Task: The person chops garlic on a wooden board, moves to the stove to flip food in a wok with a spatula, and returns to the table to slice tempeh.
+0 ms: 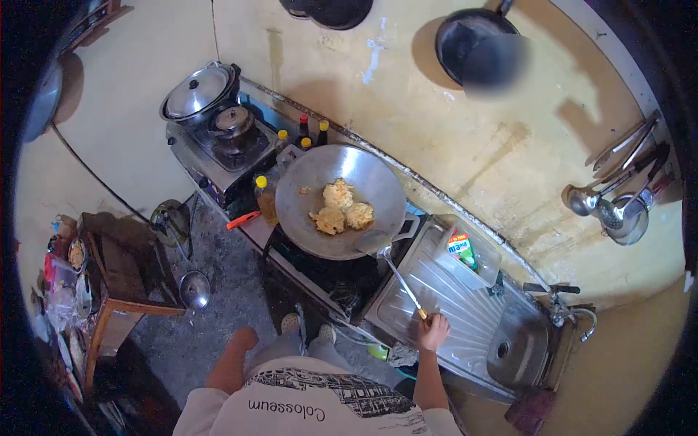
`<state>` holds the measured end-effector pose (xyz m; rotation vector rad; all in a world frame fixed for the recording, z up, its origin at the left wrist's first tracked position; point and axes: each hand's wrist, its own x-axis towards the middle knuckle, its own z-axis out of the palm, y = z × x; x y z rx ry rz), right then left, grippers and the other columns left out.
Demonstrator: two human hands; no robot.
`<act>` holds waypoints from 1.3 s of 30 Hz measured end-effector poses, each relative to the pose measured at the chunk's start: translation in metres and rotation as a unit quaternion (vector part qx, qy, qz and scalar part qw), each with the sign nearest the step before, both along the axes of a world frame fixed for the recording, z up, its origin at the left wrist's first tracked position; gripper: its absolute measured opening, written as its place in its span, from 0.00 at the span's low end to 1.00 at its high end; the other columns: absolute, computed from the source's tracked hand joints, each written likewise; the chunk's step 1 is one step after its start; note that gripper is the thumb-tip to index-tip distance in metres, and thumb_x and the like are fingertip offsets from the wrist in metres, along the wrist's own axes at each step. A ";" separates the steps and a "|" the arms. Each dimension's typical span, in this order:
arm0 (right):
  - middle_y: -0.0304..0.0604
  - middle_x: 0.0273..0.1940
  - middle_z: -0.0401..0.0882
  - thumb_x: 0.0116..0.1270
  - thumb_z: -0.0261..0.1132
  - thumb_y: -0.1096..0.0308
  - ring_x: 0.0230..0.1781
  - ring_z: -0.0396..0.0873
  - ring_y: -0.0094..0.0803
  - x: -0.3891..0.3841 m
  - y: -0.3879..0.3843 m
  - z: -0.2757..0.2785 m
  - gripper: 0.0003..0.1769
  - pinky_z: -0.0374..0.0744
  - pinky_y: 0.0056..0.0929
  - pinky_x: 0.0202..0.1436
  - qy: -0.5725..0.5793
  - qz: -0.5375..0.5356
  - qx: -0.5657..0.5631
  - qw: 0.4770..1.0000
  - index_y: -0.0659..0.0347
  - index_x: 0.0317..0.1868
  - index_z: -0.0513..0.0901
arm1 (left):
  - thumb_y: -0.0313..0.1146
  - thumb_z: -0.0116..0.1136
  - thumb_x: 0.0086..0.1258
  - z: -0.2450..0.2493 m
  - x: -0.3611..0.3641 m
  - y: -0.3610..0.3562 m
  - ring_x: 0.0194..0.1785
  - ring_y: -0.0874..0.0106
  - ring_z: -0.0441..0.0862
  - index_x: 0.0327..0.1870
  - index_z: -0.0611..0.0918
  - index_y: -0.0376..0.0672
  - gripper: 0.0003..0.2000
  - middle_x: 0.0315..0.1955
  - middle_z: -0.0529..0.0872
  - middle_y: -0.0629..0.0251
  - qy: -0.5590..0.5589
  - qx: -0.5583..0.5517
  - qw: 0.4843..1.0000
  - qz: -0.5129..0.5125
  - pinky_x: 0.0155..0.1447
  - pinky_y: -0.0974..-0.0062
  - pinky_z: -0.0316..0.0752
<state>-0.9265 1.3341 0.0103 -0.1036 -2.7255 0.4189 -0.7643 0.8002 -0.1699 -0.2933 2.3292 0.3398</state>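
My right hand (434,331) is wrapped round the wooden end of a long metal spatula (404,280). The spatula's blade rests at the near right rim of a large wok (294,190). Inside the wok lie three lumpy golden fritters (338,195), close together near the middle, with a small crumb to their left. My left hand (245,338) hangs low by my left side, away from the stove; its fingers are not clearly visible. Just left of the wok stands a yellow-capped bottle of oil (266,203), beside an orange handle (243,220).
A stove (218,156) holds a lidded pot (195,91) and a kettle (234,131). Right of the wok is a steel sink (458,305) with a plastic container (483,272) holding a packet. Ladles (582,200) hang on the wall. A wooden table (109,320) stands left; a metal lid (194,290) is near it.
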 end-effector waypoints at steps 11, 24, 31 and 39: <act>0.54 0.40 0.73 0.53 0.62 0.71 0.44 0.71 0.52 0.098 -0.062 -0.003 0.16 0.69 0.47 0.48 0.088 -0.218 0.006 0.972 0.64 0.43 0.73 | 0.39 0.51 0.57 -0.024 -0.018 -0.053 0.50 0.53 0.79 0.41 0.83 0.40 0.16 0.43 0.82 0.49 0.004 0.061 0.998 -0.005 0.54 0.58 0.73; 0.56 0.42 0.74 0.56 0.58 0.68 0.46 0.73 0.52 0.439 -0.268 -0.140 0.18 0.72 0.46 0.50 -0.423 -0.299 -0.091 0.851 0.66 0.48 0.74 | 0.37 0.51 0.56 0.056 0.005 -0.238 0.50 0.55 0.80 0.41 0.84 0.41 0.16 0.44 0.83 0.53 0.001 0.017 0.999 -0.041 0.53 0.60 0.75; 0.55 0.44 0.77 0.59 0.55 0.64 0.48 0.75 0.50 0.534 -0.313 -0.156 0.16 0.73 0.44 0.51 -0.440 -0.199 -0.066 0.873 0.64 0.45 0.77 | 0.38 0.54 0.53 -0.008 0.117 -0.308 0.50 0.56 0.80 0.42 0.84 0.41 0.17 0.44 0.83 0.52 0.023 0.014 0.998 -0.053 0.53 0.60 0.75; 0.53 0.46 0.79 0.61 0.54 0.63 0.48 0.77 0.47 0.635 -0.410 -0.155 0.15 0.75 0.41 0.52 -0.467 -0.144 -0.097 0.867 0.62 0.42 0.80 | 0.39 0.51 0.59 0.018 0.280 -0.338 0.47 0.55 0.80 0.44 0.82 0.45 0.15 0.42 0.83 0.56 0.099 0.157 0.976 -0.116 0.50 0.57 0.75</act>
